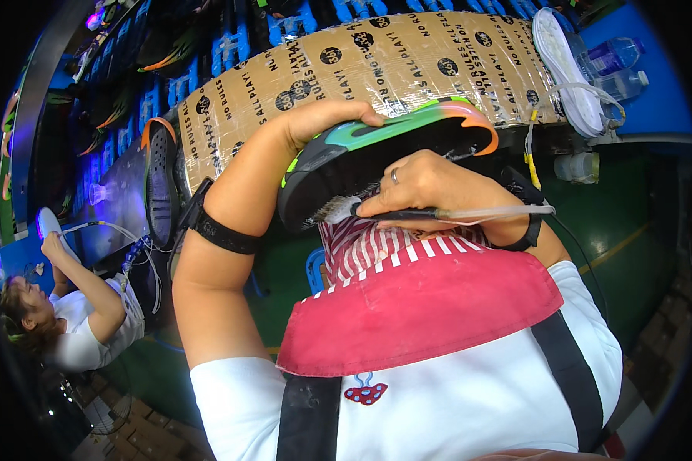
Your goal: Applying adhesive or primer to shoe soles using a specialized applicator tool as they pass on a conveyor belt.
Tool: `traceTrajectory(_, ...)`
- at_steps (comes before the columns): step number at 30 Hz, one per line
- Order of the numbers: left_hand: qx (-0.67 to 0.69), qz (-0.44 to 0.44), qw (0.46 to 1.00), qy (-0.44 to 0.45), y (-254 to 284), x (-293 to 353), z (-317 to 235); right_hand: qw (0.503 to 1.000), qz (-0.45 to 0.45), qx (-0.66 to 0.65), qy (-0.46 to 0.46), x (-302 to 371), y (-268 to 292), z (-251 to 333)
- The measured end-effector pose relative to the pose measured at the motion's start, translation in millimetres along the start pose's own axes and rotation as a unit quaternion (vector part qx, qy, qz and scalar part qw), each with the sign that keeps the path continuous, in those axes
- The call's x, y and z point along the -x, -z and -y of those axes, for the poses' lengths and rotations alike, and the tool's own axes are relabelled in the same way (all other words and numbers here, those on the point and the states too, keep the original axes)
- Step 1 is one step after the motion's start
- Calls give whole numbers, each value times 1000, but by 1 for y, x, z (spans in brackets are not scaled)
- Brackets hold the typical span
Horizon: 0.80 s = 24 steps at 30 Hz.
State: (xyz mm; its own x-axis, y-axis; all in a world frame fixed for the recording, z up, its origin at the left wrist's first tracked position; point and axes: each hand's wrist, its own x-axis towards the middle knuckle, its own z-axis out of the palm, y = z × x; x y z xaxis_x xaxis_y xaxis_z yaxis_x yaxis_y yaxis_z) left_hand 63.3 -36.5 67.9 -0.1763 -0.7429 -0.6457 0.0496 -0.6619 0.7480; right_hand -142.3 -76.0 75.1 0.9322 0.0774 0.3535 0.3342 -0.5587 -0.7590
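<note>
My left hand (323, 123) grips the far side of a shoe sole (430, 123), its thumb on the upper rim. The sole is tilted, with a green and orange sidewall and a black hollow facing me. In my right hand (427, 184) is a brush (398, 217) with a dark handle and pale bristles. A clear tube (507, 210) runs from the handle's end past my right wrist. The bristles lie against or very close to the sole's black face near its left end; exact contact is hard to tell. Both hands are above my lap, at the worktable's near edge.
Printed cardboard under clear film covers the worktable (407, 58). A white sole (565, 73) and plastic bottles (615, 55) are at the right, with a looped tube (542, 104). A dark perforated sole (161, 184) stands left. Blue racks (292, 27) line the back. A co-worker (92, 315) sits far left.
</note>
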Motion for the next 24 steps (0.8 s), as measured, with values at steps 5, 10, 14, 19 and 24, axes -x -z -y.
traceTrajectory(5,-24,-6,1000,2,5,8,-3,998,27,-49,10,11,15,5)
traceTrajectory(10,-48,13,999,13,5,7,-12,997,-65,33,14,9,7,2)
traceTrajectory(14,-72,-19,997,5,12,11,-5,999,8,41,4,16,12,4)
traceTrajectory(19,-44,-1,999,18,20,11,-1,997,-59,54,8,21,12,4)
traceTrajectory(24,-44,-43,998,21,17,28,-7,998,-35,46,1,29,7,4)
